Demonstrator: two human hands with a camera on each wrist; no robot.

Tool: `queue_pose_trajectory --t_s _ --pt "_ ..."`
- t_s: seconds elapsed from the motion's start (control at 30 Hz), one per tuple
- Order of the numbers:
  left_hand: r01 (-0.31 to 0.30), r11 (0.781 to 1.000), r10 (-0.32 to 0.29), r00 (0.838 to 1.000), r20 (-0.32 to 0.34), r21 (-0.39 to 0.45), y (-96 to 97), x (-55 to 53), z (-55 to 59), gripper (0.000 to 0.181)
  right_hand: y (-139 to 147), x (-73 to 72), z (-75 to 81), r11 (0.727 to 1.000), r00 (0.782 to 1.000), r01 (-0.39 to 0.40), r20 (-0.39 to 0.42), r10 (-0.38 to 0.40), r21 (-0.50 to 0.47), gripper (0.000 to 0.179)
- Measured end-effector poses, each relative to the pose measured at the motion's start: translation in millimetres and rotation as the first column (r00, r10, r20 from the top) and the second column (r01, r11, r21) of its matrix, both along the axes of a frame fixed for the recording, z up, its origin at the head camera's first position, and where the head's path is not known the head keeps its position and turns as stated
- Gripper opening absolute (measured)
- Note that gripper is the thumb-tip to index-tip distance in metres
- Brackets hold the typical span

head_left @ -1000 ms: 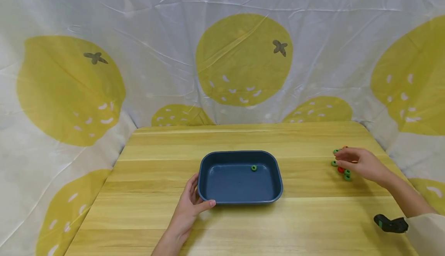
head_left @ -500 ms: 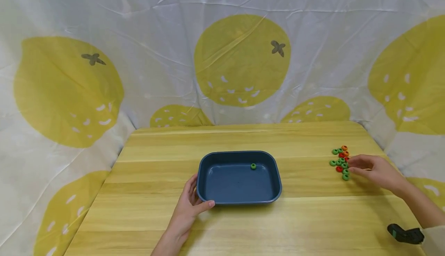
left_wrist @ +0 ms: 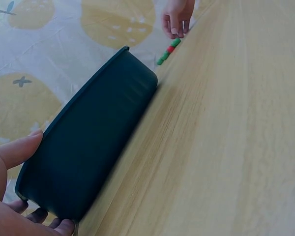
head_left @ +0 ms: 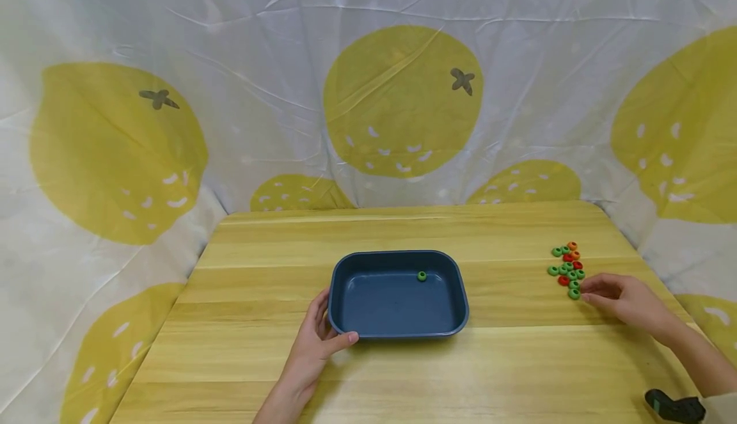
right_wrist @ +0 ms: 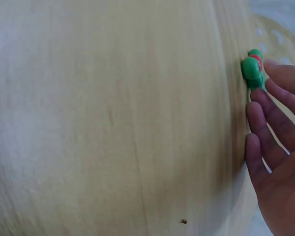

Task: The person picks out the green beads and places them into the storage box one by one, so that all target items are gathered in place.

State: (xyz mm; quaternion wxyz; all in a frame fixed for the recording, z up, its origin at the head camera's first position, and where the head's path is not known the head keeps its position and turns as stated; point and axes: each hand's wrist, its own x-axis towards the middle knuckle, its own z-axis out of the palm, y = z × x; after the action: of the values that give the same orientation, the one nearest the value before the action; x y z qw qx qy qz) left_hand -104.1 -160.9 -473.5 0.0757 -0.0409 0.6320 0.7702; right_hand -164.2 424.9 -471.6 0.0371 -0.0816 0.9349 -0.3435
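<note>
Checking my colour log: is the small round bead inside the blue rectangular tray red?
No, the small round bead in the blue rectangular tray is green.

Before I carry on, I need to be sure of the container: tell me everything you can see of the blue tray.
The blue tray is a dark, open-topped, rounded rectangle with raised walls and a thin rim, smooth and plastic-looking. It appears to stand upright on the wooden table, long side toward the person. The left hand grips its near left corner, thumb at the rim. One green bead lies inside, toward the far right corner.
</note>
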Motion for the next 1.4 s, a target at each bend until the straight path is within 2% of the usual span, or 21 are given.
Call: queue_pose_trajectory --t_s 0.17,0.33,0.5,0.73,0.8,1.03,1.23,1.4 --pt "0.005 1.000 -0.005 1.000 0.000 -0.008 0.2 0.2 0.5 0.102 -3 0.3 -5.7 0.999 1.000 0.023 0.000 -0.023 0.048 0.035" --pt "0.011 1.000 -0.011 1.000 -0.002 -0.015 0.3 0.4 1.1 0.101 -6 -1.4 -10.7 0.994 0.999 0.033 -0.038 -0.029 0.100 0.039" --pt "0.015 1.000 -0.015 1.000 0.003 -0.015 0.5 -0.2 1.2 0.101 -8 -1.8 -14.9 0.991 0.997 0.021 -0.081 -0.010 0.133 0.034" --pt "0.014 1.000 -0.014 1.000 -0.001 -0.004 1.1 0.2 1.4 0.100 -9 -2.1 -16.5 0.992 0.994 0.009 -0.106 0.005 0.130 0.028" --pt "0.013 1.000 -0.013 1.000 -0.003 -0.005 1.1 0.3 1.4 0.100 -10 -2.6 -15.0 0.992 0.994 0.006 -0.112 0.009 0.128 0.027" --pt "0.010 1.000 -0.010 1.000 -0.005 -0.009 -0.1 1.3 1.3 0.100 -9 -5.4 -1.5 0.994 0.998 -0.040 -0.054 0.046 0.102 0.029" --pt "0.013 1.000 -0.013 1.000 -0.002 -0.010 -0.7 1.1 0.8 0.100 -12 -10.0 10.9 0.992 0.994 -0.082 -0.065 0.089 0.101 0.020" --pt "0.012 1.000 -0.012 1.000 -0.001 -0.012 -0.6 0.9 1.0 0.100 -16 -17.6 18.5 0.988 0.991 -0.109 -0.067 0.116 0.105 0.020"
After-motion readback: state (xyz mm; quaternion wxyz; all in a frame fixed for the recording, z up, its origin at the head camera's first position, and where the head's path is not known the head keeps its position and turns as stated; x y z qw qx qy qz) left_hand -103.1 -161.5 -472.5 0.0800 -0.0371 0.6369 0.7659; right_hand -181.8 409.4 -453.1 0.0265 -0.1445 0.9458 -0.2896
